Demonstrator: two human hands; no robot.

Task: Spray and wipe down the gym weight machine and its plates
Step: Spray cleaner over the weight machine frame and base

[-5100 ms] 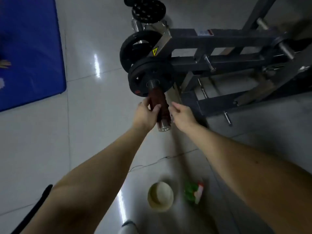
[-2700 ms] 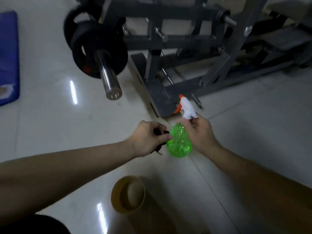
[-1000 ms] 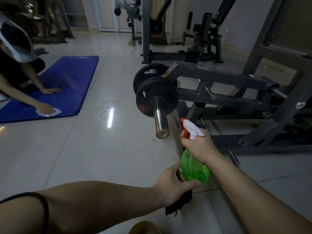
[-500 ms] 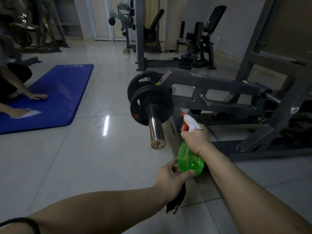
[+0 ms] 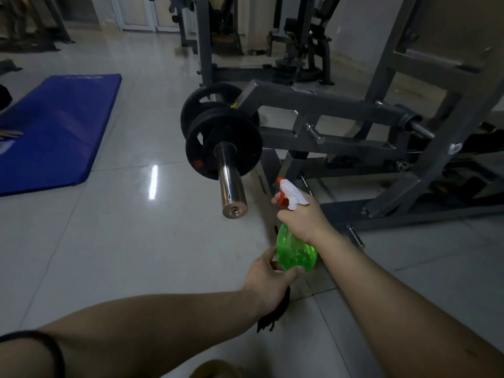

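- Aiming looks like the step in hand: the right hand (image 5: 302, 219) grips the neck of the green spray bottle (image 5: 296, 249), a finger on the trigger and the nozzle turned toward 11 o'clock.
- The left hand (image 5: 268, 282), at 7 o'clock of the bottle, touches its base with curled fingers. A dark cloth (image 5: 274, 313) hangs from under the palm, apparently gripped there.
- The weight plates (image 5: 226, 143) sit on the chrome sleeve (image 5: 230, 184), at 11 o'clock of the bottle and apart from it.
- Next, I judge: squeeze toward the sleeve and plates, then bring the cloth up to wipe.
- Open floor lies from 8 to 10 o'clock. The machine frame (image 5: 327, 102) crowds 12 to 3, and the sleeve's end juts near the nozzle.
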